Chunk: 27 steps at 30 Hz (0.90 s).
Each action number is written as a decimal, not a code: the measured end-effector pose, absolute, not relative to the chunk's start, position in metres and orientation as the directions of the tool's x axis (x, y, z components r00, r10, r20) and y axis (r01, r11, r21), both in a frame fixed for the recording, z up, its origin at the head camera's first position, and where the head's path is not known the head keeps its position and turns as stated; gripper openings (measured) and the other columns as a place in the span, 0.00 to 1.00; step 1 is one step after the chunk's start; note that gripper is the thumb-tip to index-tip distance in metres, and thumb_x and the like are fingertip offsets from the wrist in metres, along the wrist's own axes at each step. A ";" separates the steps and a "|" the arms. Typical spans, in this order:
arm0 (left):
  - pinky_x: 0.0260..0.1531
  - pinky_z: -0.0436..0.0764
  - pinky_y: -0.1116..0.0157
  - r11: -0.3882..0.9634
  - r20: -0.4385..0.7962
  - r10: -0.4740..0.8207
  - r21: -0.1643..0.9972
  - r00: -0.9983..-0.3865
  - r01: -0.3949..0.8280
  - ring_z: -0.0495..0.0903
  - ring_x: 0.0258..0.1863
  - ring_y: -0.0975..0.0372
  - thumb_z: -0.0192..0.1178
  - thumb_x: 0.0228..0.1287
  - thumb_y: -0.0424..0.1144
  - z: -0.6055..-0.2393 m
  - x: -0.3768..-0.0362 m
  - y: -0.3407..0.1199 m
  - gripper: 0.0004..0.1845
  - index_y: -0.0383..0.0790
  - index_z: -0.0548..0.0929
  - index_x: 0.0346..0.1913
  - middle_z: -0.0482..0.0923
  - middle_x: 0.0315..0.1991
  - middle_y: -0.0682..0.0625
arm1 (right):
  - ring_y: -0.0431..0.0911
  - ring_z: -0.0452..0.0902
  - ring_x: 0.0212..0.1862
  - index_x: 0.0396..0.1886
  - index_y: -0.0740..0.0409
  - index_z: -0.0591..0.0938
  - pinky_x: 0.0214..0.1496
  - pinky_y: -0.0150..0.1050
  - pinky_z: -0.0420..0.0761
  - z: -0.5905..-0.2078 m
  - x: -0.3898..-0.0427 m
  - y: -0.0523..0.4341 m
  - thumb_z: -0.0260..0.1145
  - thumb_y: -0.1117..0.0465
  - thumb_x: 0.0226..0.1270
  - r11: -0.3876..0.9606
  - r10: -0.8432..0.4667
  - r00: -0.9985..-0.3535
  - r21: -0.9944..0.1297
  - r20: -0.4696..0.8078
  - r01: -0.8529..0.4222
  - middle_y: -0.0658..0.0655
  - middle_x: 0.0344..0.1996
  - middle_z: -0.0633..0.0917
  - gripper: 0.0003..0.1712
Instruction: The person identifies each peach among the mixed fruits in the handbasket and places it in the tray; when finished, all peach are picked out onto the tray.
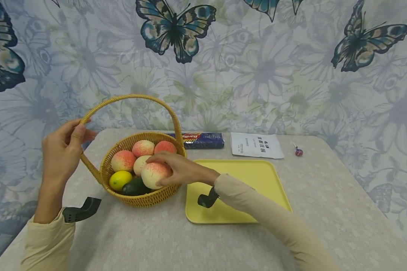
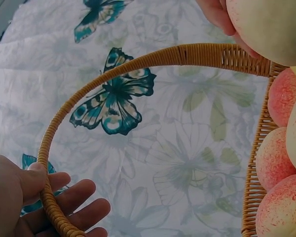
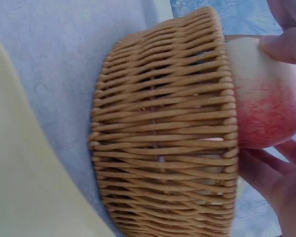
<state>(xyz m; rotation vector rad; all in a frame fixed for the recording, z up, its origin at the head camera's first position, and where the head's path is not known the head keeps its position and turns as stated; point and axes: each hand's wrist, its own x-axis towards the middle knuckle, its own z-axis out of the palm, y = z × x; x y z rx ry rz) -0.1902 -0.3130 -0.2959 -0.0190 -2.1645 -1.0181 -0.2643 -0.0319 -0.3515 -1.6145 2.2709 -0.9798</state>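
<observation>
- Our left hand [image 1: 62,150] grips the handle [image 1: 132,98] of the basket [image 1: 139,197] low on its left side; in the left wrist view the thumb and curled fingers [image 2: 81,197] wrap the woven band.
- Our right hand [image 1: 176,169] closes over one peach [image 1: 154,175] at the basket's near right edge, fingers on top, thumb below. In the right wrist view the fingers [image 3: 286,44] cup the fruit just above the rim.
- That peach sits at rim level. We cannot tell whether it rests on the other fruit or is already lifted free.
- In the basket: three more peaches [image 1: 143,148] at the back and middle, a lemon [image 1: 120,180] at the near left, and a dark green fruit [image 1: 135,187], possibly an avocado, at the front.
- The tray [image 1: 257,177] lies just right of the basket, touching or nearly so, with nothing on it but our forearm passing over the near left corner.
- Judgement on progress: if the fruit goes to the tray, none has arrived; this looks like the first pick, and all the other pieces remain in the basket.
- Behind, near the wall: a dark blue pasta packet [image 1: 200,140], a white pouch [image 1: 256,145] with printed text, and a small lollipop [image 1: 298,151], well apart from our hands.
- The table [image 1: 342,210] wears a pale speckled cloth; a butterfly-print sheet hangs behind it.
</observation>
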 end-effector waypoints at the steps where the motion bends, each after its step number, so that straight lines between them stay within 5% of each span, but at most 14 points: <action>1: 0.27 0.70 0.82 0.689 0.620 -0.278 0.661 -0.734 0.298 0.77 0.32 0.84 0.50 0.74 0.42 -0.296 -0.190 -0.313 0.18 0.39 0.80 0.57 0.76 0.30 0.74 | 0.36 0.65 0.60 0.66 0.52 0.69 0.61 0.28 0.68 -0.352 -0.264 -0.031 0.70 0.53 0.59 0.190 -0.891 -0.398 -0.618 0.217 -0.763 0.49 0.62 0.71 0.35; 14: 0.30 0.71 0.84 0.688 0.615 -0.274 0.662 -0.739 0.296 0.77 0.32 0.84 0.49 0.74 0.43 -0.295 -0.192 -0.315 0.18 0.39 0.80 0.58 0.76 0.30 0.74 | 0.37 0.72 0.56 0.69 0.54 0.67 0.55 0.31 0.76 -0.360 -0.261 -0.023 0.72 0.56 0.57 0.179 -0.810 -0.545 -0.794 0.216 -0.581 0.49 0.61 0.73 0.40; 27: 0.35 0.71 0.84 0.684 0.596 -0.295 0.677 -0.747 0.270 0.76 0.33 0.86 0.50 0.73 0.45 -0.294 -0.192 -0.315 0.18 0.42 0.80 0.58 0.76 0.30 0.75 | 0.38 0.74 0.55 0.69 0.51 0.67 0.52 0.39 0.81 -0.362 -0.258 -0.014 0.69 0.61 0.59 0.084 -0.803 -0.559 -0.888 0.208 -0.451 0.51 0.63 0.71 0.38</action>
